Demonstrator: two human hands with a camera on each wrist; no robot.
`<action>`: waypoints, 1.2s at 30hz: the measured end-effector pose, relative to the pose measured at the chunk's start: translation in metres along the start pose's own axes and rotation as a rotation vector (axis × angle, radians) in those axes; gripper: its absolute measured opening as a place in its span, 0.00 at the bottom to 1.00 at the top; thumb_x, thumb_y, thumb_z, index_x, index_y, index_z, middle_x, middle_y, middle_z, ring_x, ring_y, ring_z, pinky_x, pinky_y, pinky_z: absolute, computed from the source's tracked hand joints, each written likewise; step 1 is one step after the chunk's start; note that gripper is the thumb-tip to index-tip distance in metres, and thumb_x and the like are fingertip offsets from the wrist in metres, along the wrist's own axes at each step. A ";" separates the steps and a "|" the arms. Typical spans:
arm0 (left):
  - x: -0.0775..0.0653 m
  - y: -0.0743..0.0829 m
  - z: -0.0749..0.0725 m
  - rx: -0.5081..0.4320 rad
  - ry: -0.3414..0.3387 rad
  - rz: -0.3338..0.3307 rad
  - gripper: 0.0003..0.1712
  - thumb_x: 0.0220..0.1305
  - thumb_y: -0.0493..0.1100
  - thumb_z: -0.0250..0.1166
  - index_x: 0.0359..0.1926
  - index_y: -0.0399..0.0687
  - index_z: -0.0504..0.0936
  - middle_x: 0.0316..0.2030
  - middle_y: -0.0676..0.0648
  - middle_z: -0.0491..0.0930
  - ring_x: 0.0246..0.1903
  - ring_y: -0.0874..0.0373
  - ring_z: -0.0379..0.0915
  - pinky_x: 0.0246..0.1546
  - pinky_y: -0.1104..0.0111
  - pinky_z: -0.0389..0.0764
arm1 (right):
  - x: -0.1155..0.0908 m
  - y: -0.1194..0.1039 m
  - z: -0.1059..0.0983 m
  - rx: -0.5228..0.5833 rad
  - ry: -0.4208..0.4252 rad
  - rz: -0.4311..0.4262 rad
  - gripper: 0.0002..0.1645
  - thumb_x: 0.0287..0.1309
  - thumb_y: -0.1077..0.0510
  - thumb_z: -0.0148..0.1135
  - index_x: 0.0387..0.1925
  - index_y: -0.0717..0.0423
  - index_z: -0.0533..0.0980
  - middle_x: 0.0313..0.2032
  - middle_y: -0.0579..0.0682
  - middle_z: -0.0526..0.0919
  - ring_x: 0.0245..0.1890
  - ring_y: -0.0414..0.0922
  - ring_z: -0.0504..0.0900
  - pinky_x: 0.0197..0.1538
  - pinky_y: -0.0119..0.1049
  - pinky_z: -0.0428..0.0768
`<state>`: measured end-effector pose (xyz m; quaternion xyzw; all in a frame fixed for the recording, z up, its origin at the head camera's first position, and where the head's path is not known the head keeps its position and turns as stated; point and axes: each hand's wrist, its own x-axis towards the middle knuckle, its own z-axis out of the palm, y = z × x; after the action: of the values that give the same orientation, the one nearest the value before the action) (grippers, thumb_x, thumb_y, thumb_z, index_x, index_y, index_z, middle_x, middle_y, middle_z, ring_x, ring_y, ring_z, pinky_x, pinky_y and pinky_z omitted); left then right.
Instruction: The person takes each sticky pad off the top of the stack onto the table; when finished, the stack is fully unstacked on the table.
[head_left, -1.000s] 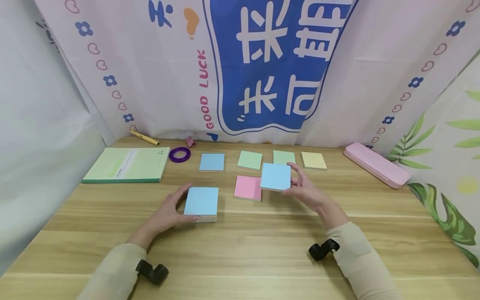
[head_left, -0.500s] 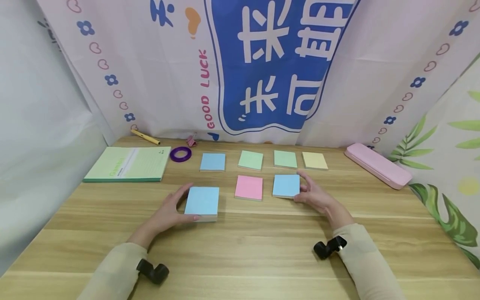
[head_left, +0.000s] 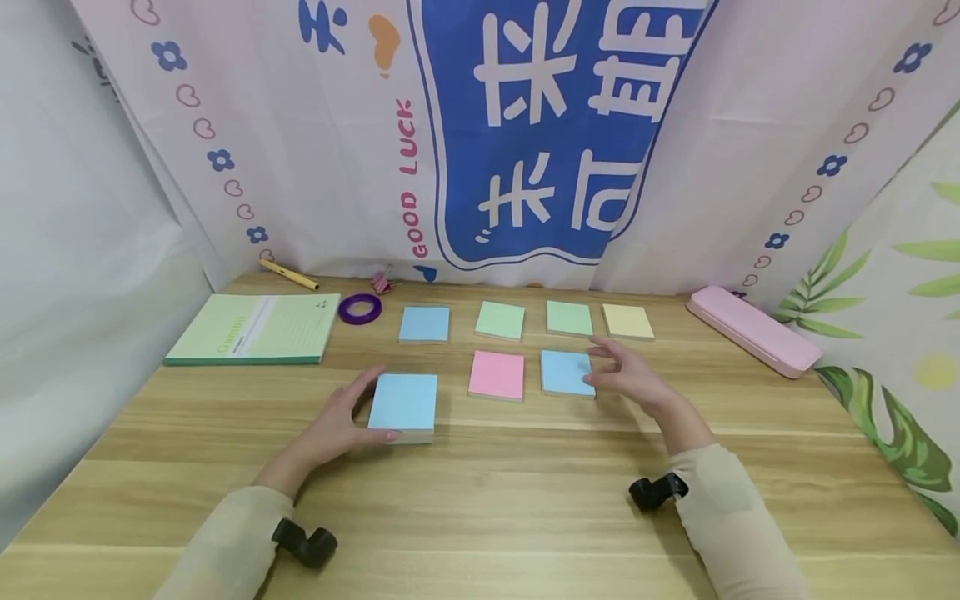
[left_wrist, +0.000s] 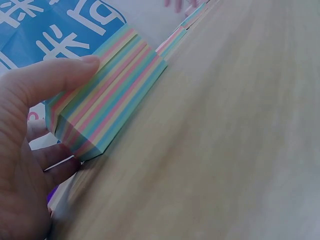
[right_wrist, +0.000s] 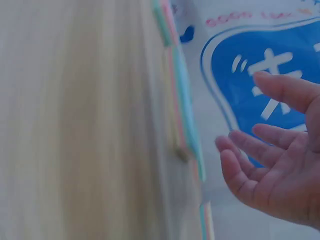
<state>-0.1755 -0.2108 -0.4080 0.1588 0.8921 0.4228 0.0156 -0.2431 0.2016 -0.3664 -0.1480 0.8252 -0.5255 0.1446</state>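
Observation:
My left hand (head_left: 337, 431) holds a thick blue-topped stack of sticky notes (head_left: 403, 404) by its left side, thumb on the near face. In the left wrist view, that stack (left_wrist: 112, 92) shows pink, yellow, green and blue layers along its side. My right hand (head_left: 626, 379) is just right of a thin blue sticky note pad (head_left: 564, 372) lying on the table. Seen from the right wrist, the right hand's fingers (right_wrist: 275, 95) are spread and loosely bent, holding nothing. A pink pad (head_left: 496, 375) lies left of the thin blue one.
Behind stand a blue pad (head_left: 424, 323), two green pads (head_left: 500, 320) and a yellow pad (head_left: 627, 321) in a row. A green notebook (head_left: 255, 327), purple tape ring (head_left: 360, 308), yellow pen (head_left: 288, 274) and pink clip (head_left: 382, 282) are at left. A pink case (head_left: 753, 330) lies right.
My right hand lowered the thin blue pad to the table right of the pink pad and let go of it. The left hand has stayed in place on its stack.

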 end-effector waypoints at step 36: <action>0.000 -0.001 0.002 0.004 0.021 0.033 0.53 0.39 0.52 0.70 0.63 0.44 0.51 0.60 0.35 0.55 0.58 0.41 0.47 0.54 0.45 0.35 | 0.044 -0.054 0.181 -0.025 -0.238 -0.151 0.57 0.40 0.52 0.68 0.65 0.57 0.43 0.53 0.56 0.63 0.41 0.45 0.71 0.43 0.35 0.71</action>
<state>-0.1749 -0.2097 -0.4100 0.1692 0.8903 0.4229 -0.0009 -0.2064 0.0130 -0.3945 -0.2730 0.7951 -0.5034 0.1997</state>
